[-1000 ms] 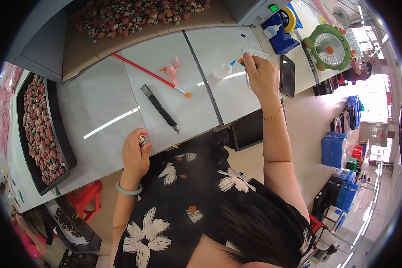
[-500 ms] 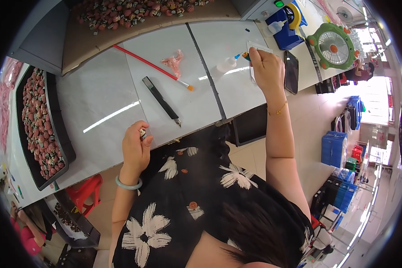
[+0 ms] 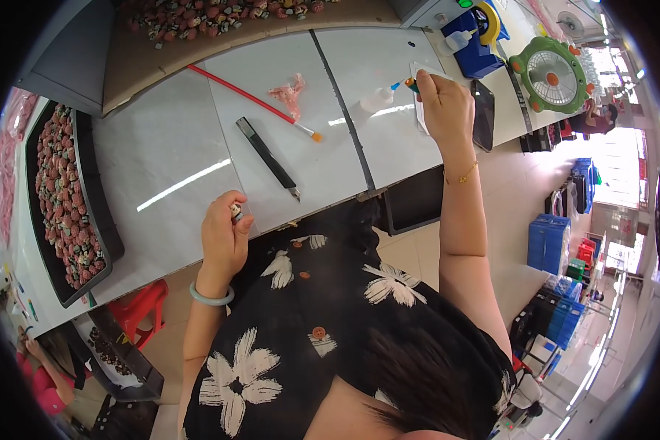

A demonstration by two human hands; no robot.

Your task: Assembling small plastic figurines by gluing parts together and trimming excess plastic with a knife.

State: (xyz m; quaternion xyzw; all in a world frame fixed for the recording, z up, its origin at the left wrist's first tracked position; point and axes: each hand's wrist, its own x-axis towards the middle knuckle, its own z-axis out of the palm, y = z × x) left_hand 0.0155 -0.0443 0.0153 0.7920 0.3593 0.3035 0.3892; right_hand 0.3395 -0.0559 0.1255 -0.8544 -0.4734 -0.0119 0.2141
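Near the table's front edge, my left hand (image 3: pixel 225 233) is closed round a small painted figurine (image 3: pixel 236 212), whose pale face shows between thumb and fingers. Farther right, my right hand (image 3: pixel 447 110) is raised and closed, pinching a small green-and-orange piece (image 3: pixel 412 84); the fingers hide most of it. Just left of that piece stands a small white squeeze bottle (image 3: pixel 378 100) with a blue nozzle. Below the right hand lies a white card-like sheet (image 3: pixel 420 117), partly covered. A black craft knife (image 3: pixel 268 158) and a red-handled brush (image 3: pixel 249 100) rest on the table between my hands.
A black tray (image 3: pixel 106 220) of pink-and-grey figurines stands at left; more figurines (image 3: pixel 220 16) lie in a cardboard-lined booth at the back. Crumpled pink material (image 3: pixel 289 95) lies mid-table. At right are a phone (image 3: pixel 483 114), a blue tape dispenser (image 3: pixel 471 55) and a green fan (image 3: pixel 552 77).
The whole view has shifted slightly. My right hand keeps its pinch beside the blue nozzle, and my left hand still holds the figurine with little movement.
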